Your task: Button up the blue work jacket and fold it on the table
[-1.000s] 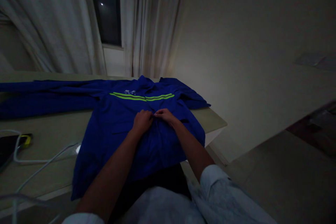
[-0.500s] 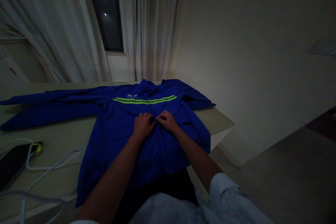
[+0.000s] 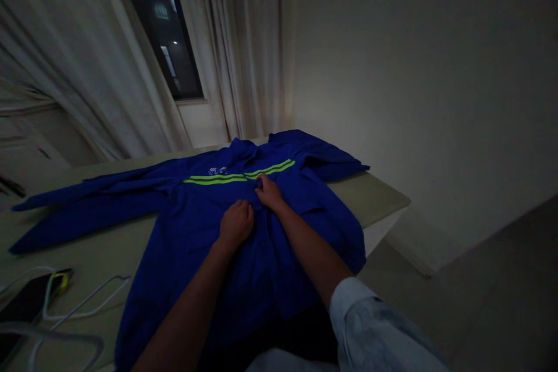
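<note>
A blue work jacket (image 3: 196, 232) with two yellow-green stripes (image 3: 238, 173) across the chest lies front-up on a pale table (image 3: 375, 197). One sleeve stretches far to the left; the other is bunched at the table's right corner. My left hand (image 3: 236, 222) rests curled on the jacket's front near the centre opening. My right hand (image 3: 267, 192) sits a little higher, fingers pinched on the fabric at the front edge just below the stripes. The room is dim, so whatever lies between the fingers is hard to make out.
A dark phone (image 3: 26, 302) and white cables (image 3: 87, 302) lie on the table's left. White curtains (image 3: 235, 40) and a dark window (image 3: 165, 29) stand behind. A plain wall is on the right, with open floor (image 3: 479, 279) below it.
My right hand has moved up the jacket front towards the stripes. My left hand has stayed lower. The view has shifted and tilted to the left.
</note>
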The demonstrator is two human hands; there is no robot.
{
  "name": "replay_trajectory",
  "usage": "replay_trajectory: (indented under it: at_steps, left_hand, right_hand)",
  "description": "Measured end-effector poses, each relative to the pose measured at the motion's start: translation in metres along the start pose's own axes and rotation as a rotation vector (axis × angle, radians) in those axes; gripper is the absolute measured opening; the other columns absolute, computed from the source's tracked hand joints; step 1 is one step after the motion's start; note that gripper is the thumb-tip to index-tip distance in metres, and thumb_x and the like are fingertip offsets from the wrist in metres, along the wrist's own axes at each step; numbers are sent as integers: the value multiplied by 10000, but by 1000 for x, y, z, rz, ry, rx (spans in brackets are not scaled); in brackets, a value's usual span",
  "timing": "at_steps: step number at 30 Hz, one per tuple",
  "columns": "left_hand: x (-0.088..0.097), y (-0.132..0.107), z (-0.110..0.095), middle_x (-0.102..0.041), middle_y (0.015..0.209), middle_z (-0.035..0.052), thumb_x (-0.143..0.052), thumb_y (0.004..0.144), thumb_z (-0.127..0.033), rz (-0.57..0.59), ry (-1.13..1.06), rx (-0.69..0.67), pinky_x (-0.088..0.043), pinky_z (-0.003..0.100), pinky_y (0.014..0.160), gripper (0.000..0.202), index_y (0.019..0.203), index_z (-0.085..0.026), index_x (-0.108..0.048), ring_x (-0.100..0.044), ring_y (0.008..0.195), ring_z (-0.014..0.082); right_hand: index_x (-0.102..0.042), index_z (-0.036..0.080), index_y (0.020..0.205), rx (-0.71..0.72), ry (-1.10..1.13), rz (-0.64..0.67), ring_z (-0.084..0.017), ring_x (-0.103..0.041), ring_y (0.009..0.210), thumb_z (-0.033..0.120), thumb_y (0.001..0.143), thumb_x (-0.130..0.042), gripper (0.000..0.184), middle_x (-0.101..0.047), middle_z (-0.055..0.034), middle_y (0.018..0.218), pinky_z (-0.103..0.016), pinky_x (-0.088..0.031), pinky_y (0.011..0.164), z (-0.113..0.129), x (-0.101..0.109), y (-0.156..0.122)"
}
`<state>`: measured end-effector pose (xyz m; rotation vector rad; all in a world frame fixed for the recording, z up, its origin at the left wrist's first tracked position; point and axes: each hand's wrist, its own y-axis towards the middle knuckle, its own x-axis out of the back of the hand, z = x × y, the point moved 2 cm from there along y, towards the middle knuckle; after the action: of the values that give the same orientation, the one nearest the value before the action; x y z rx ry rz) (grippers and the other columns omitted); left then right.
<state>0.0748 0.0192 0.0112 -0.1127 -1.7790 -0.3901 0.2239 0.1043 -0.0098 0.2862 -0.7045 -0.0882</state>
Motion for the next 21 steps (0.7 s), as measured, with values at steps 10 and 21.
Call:
replay_trajectory:
  at_steps: [10, 21]
  left_hand:
    - [-13, 18, -1, -526, 1586, 143, -394, 1054, -397, -33, 50, 26, -386, 519, 1172, 485, 1468, -218, -571, -484, 1451, 339]
    - [-13, 19, 5, -634, 1484, 123, -382, 1073, -383, -46, -13, -1, -419, 450, 1155, 469, 1476, -234, -568, -579, 1367, 291]
  right_hand:
    - [-704, 203, 1021, -30, 260, -150, -198, -663, 1087, 128, 904, -566, 196, -735, -58, 1108, -338, -500, 1038, -15, 6, -2]
    - [-710, 200, 1178, -130, 541, -16, -161, -710, 695, 225, 966, -593, 244, -762, -22, 867, -321, -599, 781, -19, -3, -2]
